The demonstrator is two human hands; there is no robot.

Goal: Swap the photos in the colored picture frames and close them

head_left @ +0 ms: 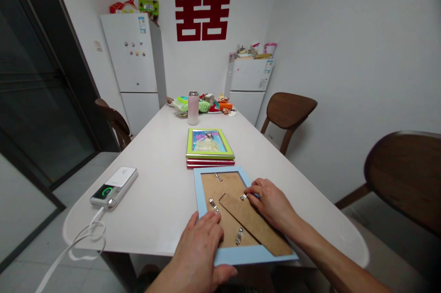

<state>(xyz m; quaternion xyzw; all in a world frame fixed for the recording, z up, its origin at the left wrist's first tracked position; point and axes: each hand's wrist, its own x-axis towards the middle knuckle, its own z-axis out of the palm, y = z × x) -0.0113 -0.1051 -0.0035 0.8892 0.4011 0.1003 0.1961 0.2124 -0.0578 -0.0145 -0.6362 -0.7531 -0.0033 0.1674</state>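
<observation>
Blue frame [230,225], face down, hands [201,249] [272,202] on it

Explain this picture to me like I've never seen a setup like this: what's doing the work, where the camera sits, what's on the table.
There is no machine here, only a person's two bare hands. The single picture comes from a camera worn on the head, looking forward and down.

On the white table a light-blue picture frame lies face down, its brown backing showing. The left hand rests on its near left corner; the right hand's fingertips are at a metal clip on the right side.

Beyond lie stacked frames, a green one on top, then a pink bottle. At left is a small device with a white cable.
</observation>
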